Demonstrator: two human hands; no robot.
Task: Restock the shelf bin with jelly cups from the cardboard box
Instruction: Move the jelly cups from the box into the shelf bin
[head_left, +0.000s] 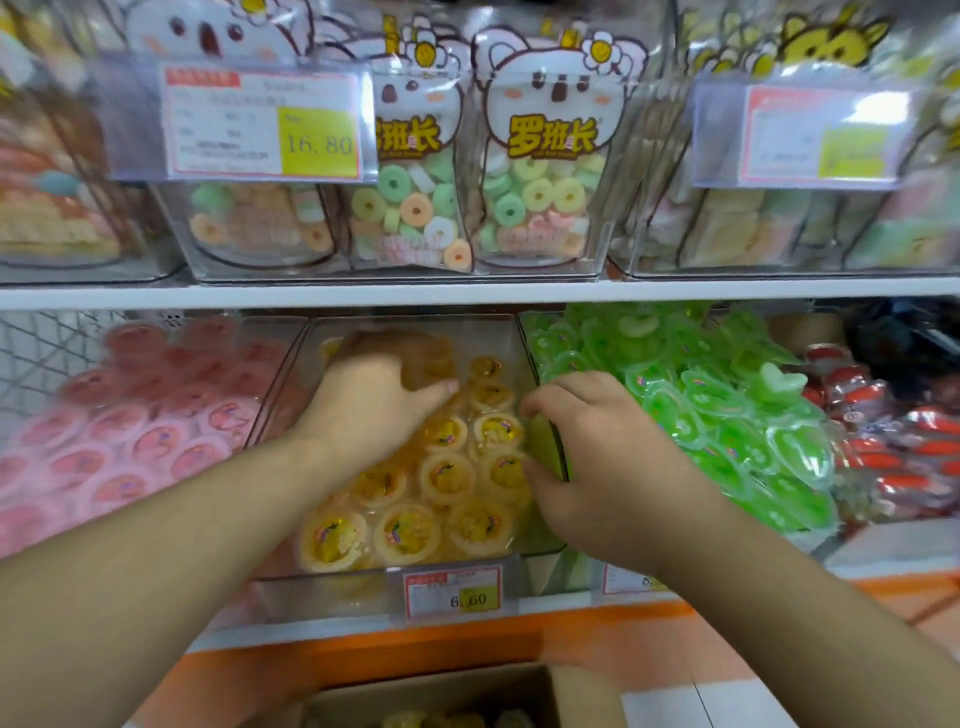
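A clear shelf bin (332, 592) on the lower shelf holds several yellow jelly cups (405, 532). My left hand (376, 395) reaches into the back of the bin, its fingers curled around yellow cups there. At the bin's right wall my right hand (587, 457) has its fingertips curled onto the cups along that side; whether it holds one is unclear. The cardboard box (571, 691) stands open at the bottom edge of the view, with yellow jelly cups (441, 719) showing inside.
Pink jelly cups (130, 441) fill the bin to the left and green ones (727, 415) are heaped in the bin to the right. Red wrapped snacks (893, 447) lie at far right. Bagged ring candies (415, 208) stand on the shelf above. A price tag (452, 592) hangs on the bin front.
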